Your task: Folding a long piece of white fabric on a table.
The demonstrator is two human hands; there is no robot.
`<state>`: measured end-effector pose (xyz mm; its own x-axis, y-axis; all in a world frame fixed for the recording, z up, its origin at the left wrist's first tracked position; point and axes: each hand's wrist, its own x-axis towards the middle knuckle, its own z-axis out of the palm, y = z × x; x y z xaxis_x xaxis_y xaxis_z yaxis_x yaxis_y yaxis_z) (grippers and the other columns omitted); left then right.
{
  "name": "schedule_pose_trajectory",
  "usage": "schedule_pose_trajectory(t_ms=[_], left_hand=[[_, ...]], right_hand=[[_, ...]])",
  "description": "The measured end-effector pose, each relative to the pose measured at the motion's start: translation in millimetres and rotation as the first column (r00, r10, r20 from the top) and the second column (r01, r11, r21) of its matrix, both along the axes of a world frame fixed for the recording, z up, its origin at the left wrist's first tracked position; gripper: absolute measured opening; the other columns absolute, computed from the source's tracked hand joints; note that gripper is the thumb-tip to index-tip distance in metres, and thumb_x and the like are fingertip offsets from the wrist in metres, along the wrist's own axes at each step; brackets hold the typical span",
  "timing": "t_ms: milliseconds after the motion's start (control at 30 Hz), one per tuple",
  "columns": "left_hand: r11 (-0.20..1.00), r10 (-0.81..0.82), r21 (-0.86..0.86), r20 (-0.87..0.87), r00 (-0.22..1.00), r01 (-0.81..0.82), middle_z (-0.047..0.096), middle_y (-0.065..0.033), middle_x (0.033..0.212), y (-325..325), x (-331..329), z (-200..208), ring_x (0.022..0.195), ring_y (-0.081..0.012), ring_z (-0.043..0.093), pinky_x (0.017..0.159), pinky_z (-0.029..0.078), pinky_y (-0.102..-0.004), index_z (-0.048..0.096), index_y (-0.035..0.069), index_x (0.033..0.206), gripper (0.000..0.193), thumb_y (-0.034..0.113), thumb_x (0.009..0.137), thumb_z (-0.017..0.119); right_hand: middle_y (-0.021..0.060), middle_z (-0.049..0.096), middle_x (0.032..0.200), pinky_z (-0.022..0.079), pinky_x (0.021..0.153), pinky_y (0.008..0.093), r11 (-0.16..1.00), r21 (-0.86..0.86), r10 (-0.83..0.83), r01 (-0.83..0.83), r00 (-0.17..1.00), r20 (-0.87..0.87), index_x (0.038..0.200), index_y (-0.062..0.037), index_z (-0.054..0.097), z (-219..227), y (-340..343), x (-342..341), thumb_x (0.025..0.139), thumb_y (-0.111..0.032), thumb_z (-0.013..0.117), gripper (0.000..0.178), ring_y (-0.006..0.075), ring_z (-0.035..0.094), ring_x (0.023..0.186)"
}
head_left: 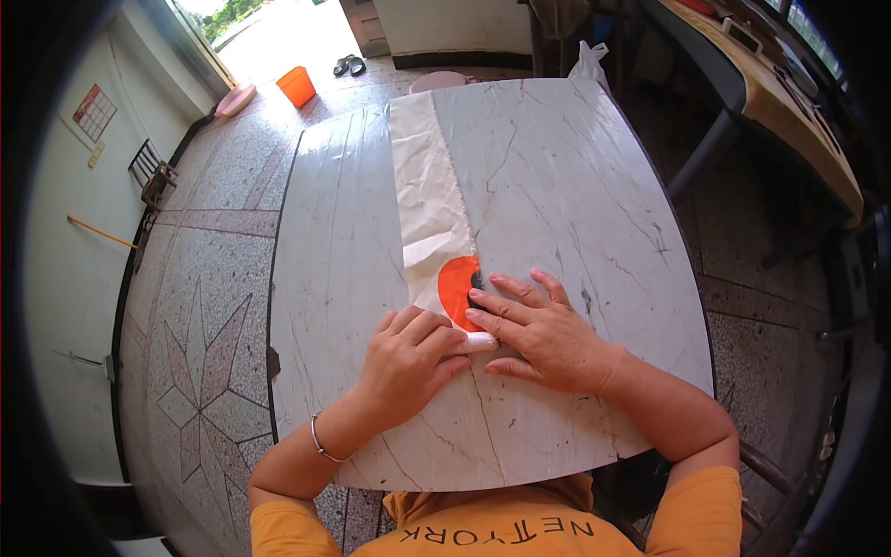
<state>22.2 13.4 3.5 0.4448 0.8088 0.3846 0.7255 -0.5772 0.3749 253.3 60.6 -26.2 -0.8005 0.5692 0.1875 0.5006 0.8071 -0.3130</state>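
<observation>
A long off-white cloth strip (427,176) lies lengthwise on the table, creased, with a frayed right edge. Near its close end is an orange round patch (455,286) with a black part at its right side. That end is wound into a small white roll (481,343). My left hand (408,357) has its fingers curled over the roll's left part, which they hide. My right hand (548,339) lies with fingers spread, its fingertips on the strip's right edge by the black part and the thumb near the roll's right end.
The marble-patterned table (575,213) spreads around the strip. Beyond it, an orange bucket (296,86) and dark slippers (350,65) are on the floor. A white plastic bag (588,65) is at the far right corner. Another table (770,102) stands to the right.
</observation>
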Motion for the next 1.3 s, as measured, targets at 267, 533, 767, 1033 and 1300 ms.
schedule_pose_trajectory(t_ms=[267,533,767,1033,1300], left_hand=[[0.963,-0.106,-0.252,-0.013,0.994,0.100,0.061,-0.0028,0.085,-2,-8,1,0.086,-0.0237,0.059,0.075,0.046,-0.0362,0.067,0.010,0.094,0.013,0.016,0.084,0.074],[0.986,0.003,-0.165,0.089,0.996,0.011,0.063,-0.0041,0.088,-2,-2,1,0.085,-0.0255,0.058,0.075,0.048,-0.0385,0.069,0.008,0.092,0.011,0.012,0.083,0.073],[0.995,-0.056,-0.078,-0.031,0.998,0.054,0.062,-0.0016,0.091,-7,2,7,0.087,-0.0223,0.058,0.076,0.046,-0.0369,0.067,0.012,0.096,0.019,0.013,0.079,0.075],[0.971,-0.054,-0.235,-0.078,0.996,0.034,0.064,-0.0050,0.091,-9,0,5,0.087,-0.0257,0.059,0.078,0.046,-0.0381,0.067,0.010,0.100,0.021,0.016,0.082,0.075],[0.987,0.050,-0.158,0.101,0.994,-0.033,0.061,-0.0045,0.086,-5,3,3,0.081,-0.0255,0.058,0.071,0.049,-0.0378,0.070,0.008,0.089,0.011,0.016,0.083,0.074]], right_hand=[[0.0081,0.049,0.149,0.013,0.118,0.0546,0.999,-0.010,0.038,-0.038,0.999,-0.010,0.138,-0.0114,0.056,7,-1,2,0.088,-0.050,0.067,0.064,0.0279,0.033,0.144],[0.0096,0.048,0.148,0.012,0.119,0.0542,0.999,-0.042,0.033,-0.035,0.999,-0.041,0.137,-0.0110,0.057,6,0,0,0.085,-0.051,0.070,0.067,0.0279,0.033,0.144],[0.0095,0.047,0.149,0.011,0.119,0.0543,0.998,-0.052,0.033,-0.036,0.998,-0.044,0.138,-0.0107,0.056,6,-2,1,0.086,-0.050,0.070,0.066,0.0276,0.032,0.145],[0.0075,0.045,0.151,0.009,0.120,0.0535,0.999,-0.044,0.024,-0.024,1.000,-0.007,0.140,-0.0157,0.055,8,-3,-2,0.085,-0.057,0.068,0.070,0.0282,0.031,0.144],[0.0070,0.043,0.153,0.008,0.120,0.0531,0.999,-0.024,0.029,-0.028,0.999,0.030,0.143,-0.0184,0.052,7,-2,-4,0.084,-0.065,0.064,0.076,0.0279,0.030,0.144]])
